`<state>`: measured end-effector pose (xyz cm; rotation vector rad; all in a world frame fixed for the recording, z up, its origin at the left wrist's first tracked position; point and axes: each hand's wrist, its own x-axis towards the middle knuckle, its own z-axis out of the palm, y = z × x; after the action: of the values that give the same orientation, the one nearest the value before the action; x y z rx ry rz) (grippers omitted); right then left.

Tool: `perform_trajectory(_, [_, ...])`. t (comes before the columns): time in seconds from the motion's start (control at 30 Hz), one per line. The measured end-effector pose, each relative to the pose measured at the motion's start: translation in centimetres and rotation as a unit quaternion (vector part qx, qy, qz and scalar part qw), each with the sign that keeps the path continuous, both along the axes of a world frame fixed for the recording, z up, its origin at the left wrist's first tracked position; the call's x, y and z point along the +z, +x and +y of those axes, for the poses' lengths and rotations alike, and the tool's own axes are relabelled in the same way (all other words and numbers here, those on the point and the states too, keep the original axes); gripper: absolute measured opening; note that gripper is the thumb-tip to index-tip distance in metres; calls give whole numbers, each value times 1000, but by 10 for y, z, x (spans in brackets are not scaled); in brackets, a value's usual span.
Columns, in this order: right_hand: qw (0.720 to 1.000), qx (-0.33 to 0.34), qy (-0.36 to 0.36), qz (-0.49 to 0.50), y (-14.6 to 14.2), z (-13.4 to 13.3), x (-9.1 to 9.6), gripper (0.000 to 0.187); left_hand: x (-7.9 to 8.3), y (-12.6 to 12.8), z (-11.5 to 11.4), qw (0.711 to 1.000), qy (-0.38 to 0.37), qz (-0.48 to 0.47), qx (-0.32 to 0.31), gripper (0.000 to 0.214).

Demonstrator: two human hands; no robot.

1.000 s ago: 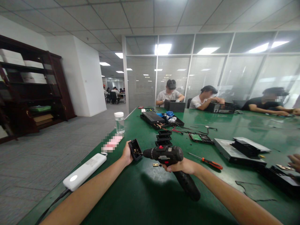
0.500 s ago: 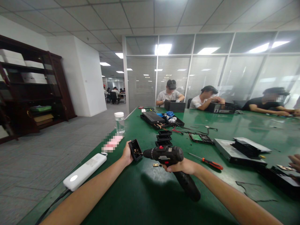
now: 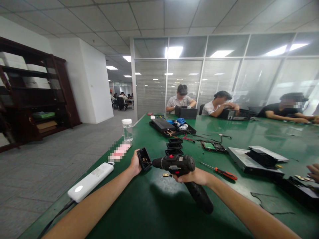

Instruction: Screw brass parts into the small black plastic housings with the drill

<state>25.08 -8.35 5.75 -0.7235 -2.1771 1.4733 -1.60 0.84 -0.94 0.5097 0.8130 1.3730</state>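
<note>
My left hand is closed around a small black open casing, held upright just above the green table. My right hand grips a black cordless electric screwdriver with red buttons; its tip points left into the casing's open side. A small brass part lies on the table under the tool. Three similar black casings sit in a row just beyond.
A white power strip and a water bottle stand near the left table edge. An orange-handled screwdriver, a circuit board and opened black devices lie to the right. Several people sit working at the far side.
</note>
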Motion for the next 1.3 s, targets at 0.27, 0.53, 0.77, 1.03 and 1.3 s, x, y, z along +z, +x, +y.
perform_trajectory(0.27, [1000,-2,-3,6,0,1,-3,23,-2,-1,0,1000,4,11,-2,29])
perform_trajectory(0.53, [1000,2,-9,5,1,1,-2,22,-1,-1,1,1000,3,5,1,29])
perform_trajectory(0.77, [1000,1,-13,13,1,1,-4,22,-6,-2,5,1000,15,7,-1,29])
perform_trajectory(1.03, [1000,7,-11,16,1,2,-3,23,-3,-1,3,1000,3,13,2,30])
perform_trajectory(1.3, [1000,14,-10,18,1,3,-4,22,-9,-3,7,1000,16,4,-8,30])
